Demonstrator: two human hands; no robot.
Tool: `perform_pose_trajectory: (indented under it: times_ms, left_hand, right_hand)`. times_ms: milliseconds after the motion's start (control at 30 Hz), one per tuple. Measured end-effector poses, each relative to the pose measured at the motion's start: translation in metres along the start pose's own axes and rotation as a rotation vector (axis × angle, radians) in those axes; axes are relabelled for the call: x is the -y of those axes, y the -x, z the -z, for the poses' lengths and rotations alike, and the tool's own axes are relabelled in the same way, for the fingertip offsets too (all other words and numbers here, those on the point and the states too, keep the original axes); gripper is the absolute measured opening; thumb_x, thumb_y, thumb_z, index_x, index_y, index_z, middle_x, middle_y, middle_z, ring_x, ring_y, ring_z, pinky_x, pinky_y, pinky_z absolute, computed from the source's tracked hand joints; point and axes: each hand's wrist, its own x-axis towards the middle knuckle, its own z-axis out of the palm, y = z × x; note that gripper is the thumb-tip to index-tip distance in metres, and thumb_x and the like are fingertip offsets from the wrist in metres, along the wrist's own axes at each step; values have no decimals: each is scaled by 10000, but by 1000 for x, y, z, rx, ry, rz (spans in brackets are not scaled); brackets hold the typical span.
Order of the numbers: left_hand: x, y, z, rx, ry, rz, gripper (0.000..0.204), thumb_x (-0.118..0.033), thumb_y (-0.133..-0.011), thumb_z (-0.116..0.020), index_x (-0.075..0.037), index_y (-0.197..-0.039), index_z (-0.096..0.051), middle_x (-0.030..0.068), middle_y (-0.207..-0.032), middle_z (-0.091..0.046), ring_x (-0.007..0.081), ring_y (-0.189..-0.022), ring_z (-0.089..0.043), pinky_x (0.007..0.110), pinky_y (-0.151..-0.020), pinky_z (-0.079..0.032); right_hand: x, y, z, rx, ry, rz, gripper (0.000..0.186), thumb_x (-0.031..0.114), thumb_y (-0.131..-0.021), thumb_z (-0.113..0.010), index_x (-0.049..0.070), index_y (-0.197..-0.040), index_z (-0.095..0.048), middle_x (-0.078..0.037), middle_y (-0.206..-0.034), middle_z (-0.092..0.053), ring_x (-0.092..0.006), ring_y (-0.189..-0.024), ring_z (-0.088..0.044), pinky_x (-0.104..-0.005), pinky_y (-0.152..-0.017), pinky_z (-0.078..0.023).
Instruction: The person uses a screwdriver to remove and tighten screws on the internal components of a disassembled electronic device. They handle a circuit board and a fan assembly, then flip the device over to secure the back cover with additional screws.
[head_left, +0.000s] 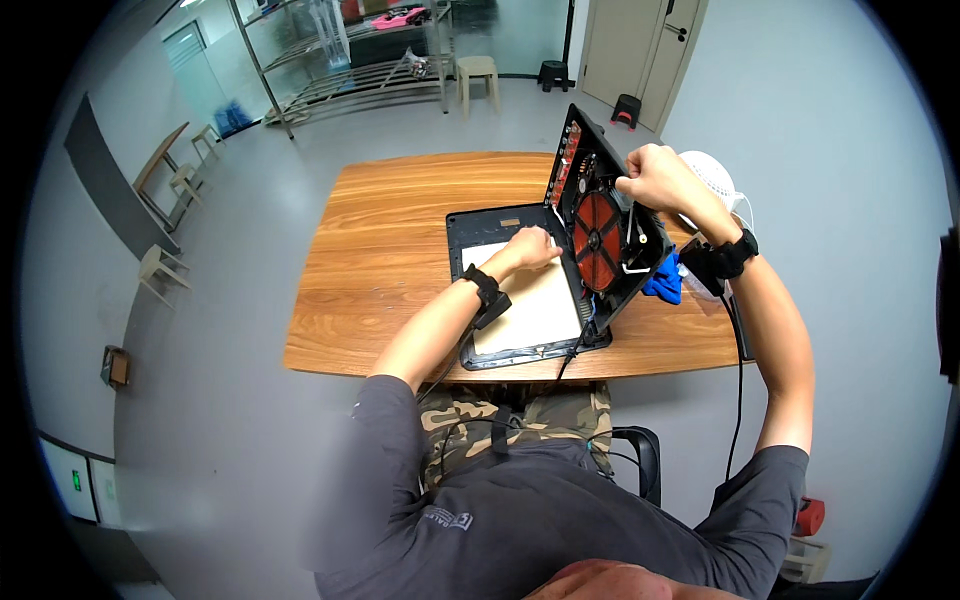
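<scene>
Here, right hand (652,177) gripping tilted cooker base (605,225) with round coil (597,240) inside, left hand (533,247) flat on glass top panel (525,305).

Red-orange coil (597,240), blue cloth (664,281), wooden table (400,220)

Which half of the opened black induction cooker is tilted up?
The black base half with the orange-red round coil, raised by the right hand; the pale glass-top half lies flat.
</scene>
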Motion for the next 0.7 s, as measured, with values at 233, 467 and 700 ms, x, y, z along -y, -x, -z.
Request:
perform_pose_trajectory:
  times_ms: [233, 467, 700]
  left_hand:
    - [-31, 44, 91, -110, 903, 1, 418, -332, -1122, -429, 18, -1243, -622, 93, -1031, -721, 83, -725, -625, 215, -583, -490]
    - [-58, 88, 125, -218, 1084, -52, 398, -379, -1121, -426, -41, -996, -597, 6, -778, -613, 78, -567, -551, 215, -489, -432]
    - [-27, 134, 137, -244, 790, 94, 348, -367, -1084, -533, -122, -841, -572, -72, -639, -476, 54, -503, -432, 222, -468, -355]
  right_hand:
    - [60, 3, -11, 165, 136, 24, 519, 465, -830, -680, -16, -1003, -773, -240, -987, -752, -403, -977, -736, -464, -887, -590]
    - [99, 3, -50, 82, 88, 163, 612, 561, -839, -656, -17, -1024, -738, -269, -993, -697, -420, -1049, -681, -500, -913, -556]
    - [110, -3, -90, 150, -137, 191, 757, 693, -897, -597, -30, -1090, -704, -268, -1169, -666, -413, -1019, -701, -491, -845, -570]
